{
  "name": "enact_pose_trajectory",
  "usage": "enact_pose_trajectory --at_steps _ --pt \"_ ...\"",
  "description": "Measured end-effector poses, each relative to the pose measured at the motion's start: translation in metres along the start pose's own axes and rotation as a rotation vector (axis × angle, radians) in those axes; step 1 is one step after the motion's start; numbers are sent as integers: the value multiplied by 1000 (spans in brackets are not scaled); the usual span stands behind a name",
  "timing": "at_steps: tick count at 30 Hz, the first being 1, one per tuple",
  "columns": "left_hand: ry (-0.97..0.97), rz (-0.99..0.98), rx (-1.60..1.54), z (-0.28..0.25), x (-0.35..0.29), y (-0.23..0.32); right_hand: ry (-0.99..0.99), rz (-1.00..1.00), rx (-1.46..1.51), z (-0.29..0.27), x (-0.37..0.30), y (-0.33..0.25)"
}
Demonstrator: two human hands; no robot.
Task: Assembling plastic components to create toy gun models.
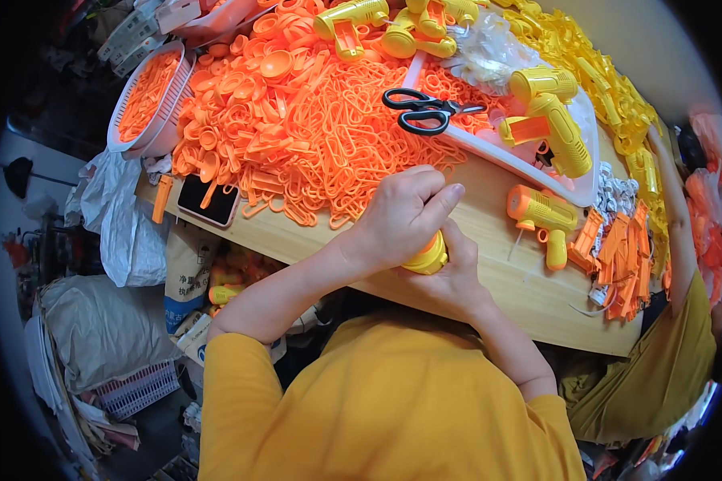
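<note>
A round yellow plastic toy part (427, 256) is held between my hands at the table's near edge, mostly covered by the fingers. From above, my left hand (405, 212) is closed in a fist over it, thumb pointing right. Below and to the right, my right hand (460, 276) wraps round its side. Just beyond my left hand spreads a large heap of orange plastic loops (361, 120). To the right lies a yellow and orange toy gun (541, 212), apart from both hands.
Black-handled scissors (425, 112) lie across the rim of a pale tray (521, 164), which also holds a yellow gun body (557, 120). A phone (208, 200) and a basket of orange pieces (119, 143) are at left. Orange strips (622, 256) are piled right, near a co-worker's arm (678, 216).
</note>
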State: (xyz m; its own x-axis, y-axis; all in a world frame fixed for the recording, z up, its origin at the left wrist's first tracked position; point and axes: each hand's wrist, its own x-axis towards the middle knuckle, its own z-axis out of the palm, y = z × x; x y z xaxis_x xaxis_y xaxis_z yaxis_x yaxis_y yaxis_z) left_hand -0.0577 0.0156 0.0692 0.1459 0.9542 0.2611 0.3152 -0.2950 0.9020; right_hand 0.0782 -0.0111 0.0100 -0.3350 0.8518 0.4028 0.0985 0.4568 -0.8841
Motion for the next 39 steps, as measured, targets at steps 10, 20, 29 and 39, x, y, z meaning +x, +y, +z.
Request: enact_pose_trajectory --at_steps 10,20,29,39 --pt "-69 -33 -29 13 -9 -7 18 -67 -49 -3 0 2" --pt "-230 117 206 -5 -31 -11 -24 -236 -179 7 -7 -1" --pt "-109 118 78 -2 -45 -11 -20 -354 -216 8 -8 -7" --pt "-62 -30 113 7 -46 -18 -120 -327 -294 11 -12 -3"
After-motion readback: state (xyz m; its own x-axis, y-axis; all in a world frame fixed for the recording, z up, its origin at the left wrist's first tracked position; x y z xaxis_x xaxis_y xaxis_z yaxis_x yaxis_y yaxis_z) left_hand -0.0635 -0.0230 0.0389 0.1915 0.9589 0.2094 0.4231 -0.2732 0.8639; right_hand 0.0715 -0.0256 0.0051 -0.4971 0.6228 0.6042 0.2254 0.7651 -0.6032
